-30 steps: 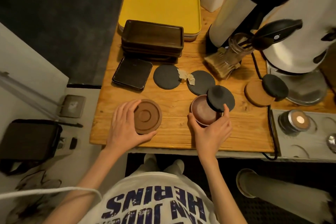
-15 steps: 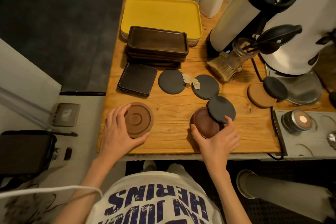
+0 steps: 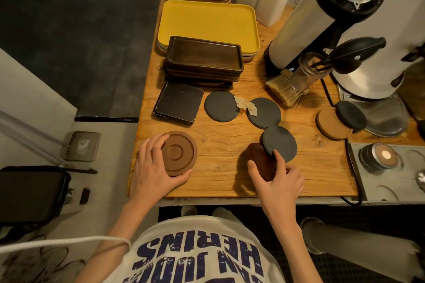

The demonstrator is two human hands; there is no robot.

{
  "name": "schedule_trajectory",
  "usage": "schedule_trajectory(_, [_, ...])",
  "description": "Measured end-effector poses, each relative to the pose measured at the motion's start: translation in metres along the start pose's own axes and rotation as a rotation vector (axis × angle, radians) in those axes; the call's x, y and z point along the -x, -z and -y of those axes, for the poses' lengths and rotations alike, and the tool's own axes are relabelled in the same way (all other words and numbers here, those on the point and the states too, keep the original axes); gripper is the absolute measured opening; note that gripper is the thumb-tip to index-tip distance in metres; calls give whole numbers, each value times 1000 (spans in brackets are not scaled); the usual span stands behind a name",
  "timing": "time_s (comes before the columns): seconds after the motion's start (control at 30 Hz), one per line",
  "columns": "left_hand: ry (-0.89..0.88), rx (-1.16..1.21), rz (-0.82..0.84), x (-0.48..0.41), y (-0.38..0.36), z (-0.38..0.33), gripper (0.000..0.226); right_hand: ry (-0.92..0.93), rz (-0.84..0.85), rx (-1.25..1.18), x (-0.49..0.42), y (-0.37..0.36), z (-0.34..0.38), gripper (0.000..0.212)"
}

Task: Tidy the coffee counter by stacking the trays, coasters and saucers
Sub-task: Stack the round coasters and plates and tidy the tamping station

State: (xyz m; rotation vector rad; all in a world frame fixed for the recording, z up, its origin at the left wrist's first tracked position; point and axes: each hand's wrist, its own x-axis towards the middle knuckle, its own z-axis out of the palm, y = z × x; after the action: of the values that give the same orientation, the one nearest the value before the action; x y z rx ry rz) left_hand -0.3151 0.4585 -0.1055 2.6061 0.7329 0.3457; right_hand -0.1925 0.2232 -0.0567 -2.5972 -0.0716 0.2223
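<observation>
Dimly lit, the wooden counter [image 3: 218, 167] carries both saucers near its front edge. The left hand [image 3: 154, 172] curls around a brown saucer [image 3: 181, 153] lying flat, and the right hand [image 3: 280, 181] pinches a darker saucer [image 3: 259, 161], tilted up, with a slate coaster [image 3: 279, 142] leaning on its far rim (apparently loose). Lifting it higher could tip that coaster off, and it might chip.

Bristle brush [image 3: 285, 89] beside white grinder [image 3: 305, 23]

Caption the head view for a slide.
Left hand holds a brown saucer while right hand grips a darker saucer partly under a slate coaster.
</observation>
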Motion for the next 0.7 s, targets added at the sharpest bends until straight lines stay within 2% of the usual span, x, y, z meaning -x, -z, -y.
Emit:
schedule_trajectory(0.33, [-12,28,-9,1,-1,1,101,114,53,121,20,1,-1,79])
schedule_trajectory(0.57, [2,41,2,3,-3,2,100,271,88,186,37,-14,6,90])
schedule_trajectory(0.7, [37,51,40,4,-4,4,103,320,51,203,28,-26,20,96])
